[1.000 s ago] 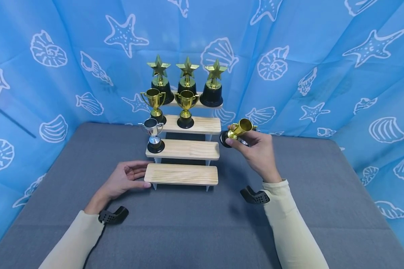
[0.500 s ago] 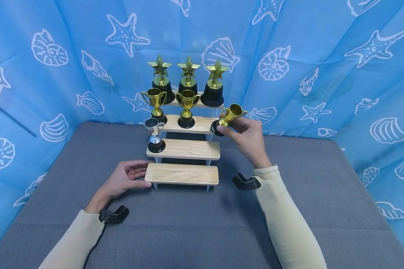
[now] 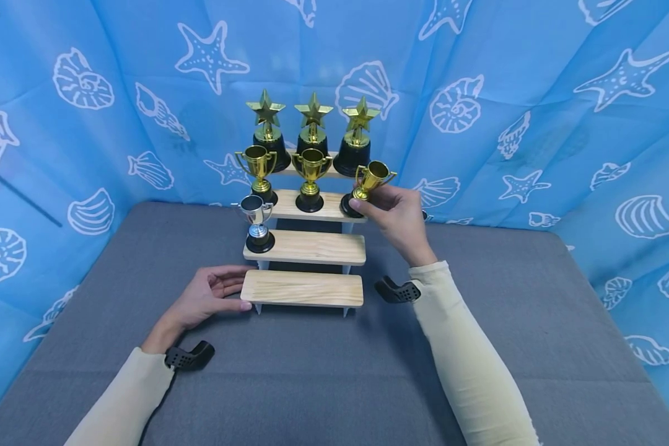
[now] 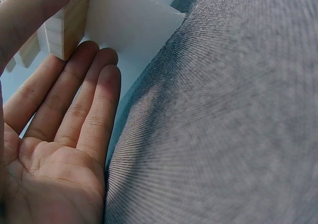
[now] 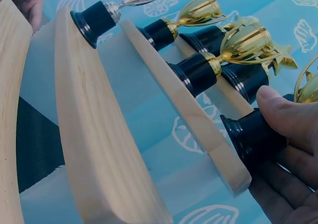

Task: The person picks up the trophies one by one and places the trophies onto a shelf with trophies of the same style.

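Note:
In the head view my right hand (image 3: 398,220) grips a small gold trophy cup (image 3: 372,176) by its black base. The cup leans slightly right, its base at the right end of the stand's second shelf from the top (image 3: 334,204). The right wrist view shows the thumb across the black base (image 5: 256,134), fingers behind it. My left hand (image 3: 206,297) is at the left end of the lowest wooden shelf (image 3: 301,288), thumb near the front corner. Its fingers (image 4: 97,110) lie nearly straight in the left wrist view, tips right at the wood.
Two gold cups (image 3: 310,170) stand left of the held one. Star trophies (image 3: 354,142) occupy the top shelf, close behind. A silver cup (image 3: 258,223) stands at the left of the third shelf. Grey cloth (image 3: 290,384) covers the table; a blue shell-print curtain (image 3: 479,56) hangs behind.
My right hand has carried the gold trophy cup left from beside the stand to the second shelf's right end, bringing it more upright. The left hand stays in place.

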The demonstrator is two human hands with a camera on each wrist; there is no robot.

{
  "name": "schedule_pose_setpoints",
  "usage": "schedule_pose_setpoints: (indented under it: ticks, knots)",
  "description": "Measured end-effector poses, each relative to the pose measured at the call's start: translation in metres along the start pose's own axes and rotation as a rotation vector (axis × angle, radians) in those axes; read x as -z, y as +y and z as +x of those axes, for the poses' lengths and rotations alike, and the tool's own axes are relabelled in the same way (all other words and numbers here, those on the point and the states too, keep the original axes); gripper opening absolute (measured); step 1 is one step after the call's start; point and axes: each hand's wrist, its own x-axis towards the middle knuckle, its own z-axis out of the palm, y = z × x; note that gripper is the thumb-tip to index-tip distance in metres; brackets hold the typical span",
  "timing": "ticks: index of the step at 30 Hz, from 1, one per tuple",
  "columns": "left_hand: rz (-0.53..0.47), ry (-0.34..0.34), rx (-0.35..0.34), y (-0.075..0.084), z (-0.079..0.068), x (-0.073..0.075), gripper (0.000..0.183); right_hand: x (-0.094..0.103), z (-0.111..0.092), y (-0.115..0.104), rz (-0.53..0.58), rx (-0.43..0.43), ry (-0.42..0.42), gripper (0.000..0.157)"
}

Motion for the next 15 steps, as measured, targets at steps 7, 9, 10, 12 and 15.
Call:
schedule_pose_setpoints:
  ticks: [7,9,10,12,15]
  knots:
    - [0.002,0.000,0.000,0.0004,0.0005,-0.0001,0.071,-0.0035,0.0020,0.0000,-0.016,-0.028,0.019,0.035]
    - [0.002,0.001,0.002,0.0007,0.0005,-0.0004,0.071,-0.0042,0.0022,-0.0005,-0.033,-0.034,0.026,0.035]
    - [0.001,0.001,0.003,0.0009,0.0005,-0.0006,0.071,-0.0045,0.0021,-0.0008,-0.044,-0.035,0.031,0.035]
    - [0.002,0.002,0.005,0.0013,0.0004,-0.0009,0.071,-0.0053,0.0021,-0.0014,-0.054,-0.032,0.037,0.034]
    - [0.003,0.004,0.006,0.0018,0.0004,-0.0011,0.071,-0.0063,0.0019,-0.0023,-0.063,-0.022,0.044,0.033]
